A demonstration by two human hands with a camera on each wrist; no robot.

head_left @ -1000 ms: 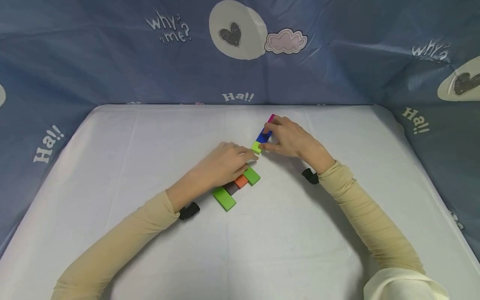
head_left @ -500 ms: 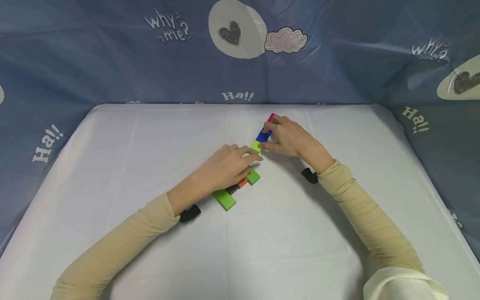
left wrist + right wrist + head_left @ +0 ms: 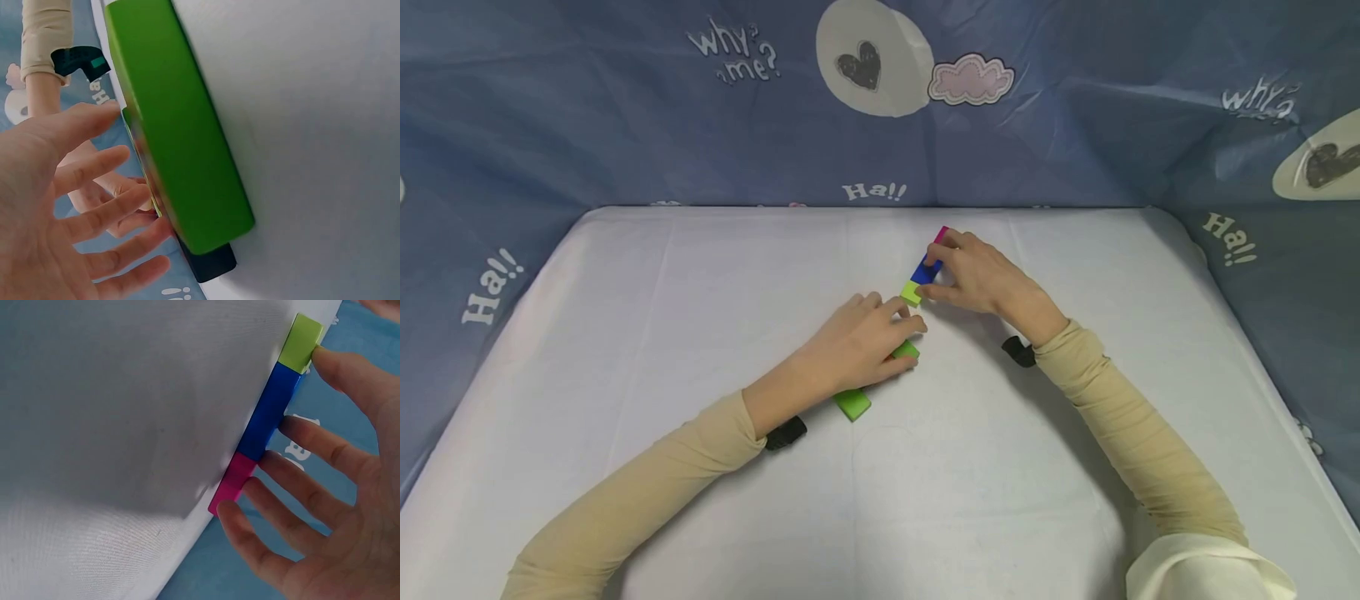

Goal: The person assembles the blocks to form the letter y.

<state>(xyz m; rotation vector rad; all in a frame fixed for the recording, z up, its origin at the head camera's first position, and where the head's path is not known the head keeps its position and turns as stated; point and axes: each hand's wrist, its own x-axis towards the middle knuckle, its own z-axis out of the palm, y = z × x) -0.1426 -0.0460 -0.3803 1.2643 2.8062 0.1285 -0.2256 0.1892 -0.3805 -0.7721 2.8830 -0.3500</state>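
My left hand [image 3: 861, 346] lies over a group of blocks, fingers spread, thumb beside the far green block [image 3: 907, 351]. A nearer green block [image 3: 853, 406] shows below the palm; in the left wrist view a green block [image 3: 178, 125] looms large, with a dark block [image 3: 215, 265] past its end. What lies under the palm is hidden in the head view. The spread fingers of my right hand [image 3: 981, 275] touch a slanting line of blocks: yellow-green [image 3: 301, 344], blue [image 3: 270, 412] and magenta [image 3: 234, 482]. Its thumb is at the yellow-green one.
The blocks lie on a white-covered table [image 3: 1000, 467]. A blue printed cloth [image 3: 700, 133] hangs behind and at both sides. Dark wrist-worn devices [image 3: 1019, 352] hang beneath the forearms, close to the tabletop.
My left hand has shifted slightly right and toward me, its fingers spreading and covering the orange and dark blocks seen before. My right hand and its line of blocks have barely moved.
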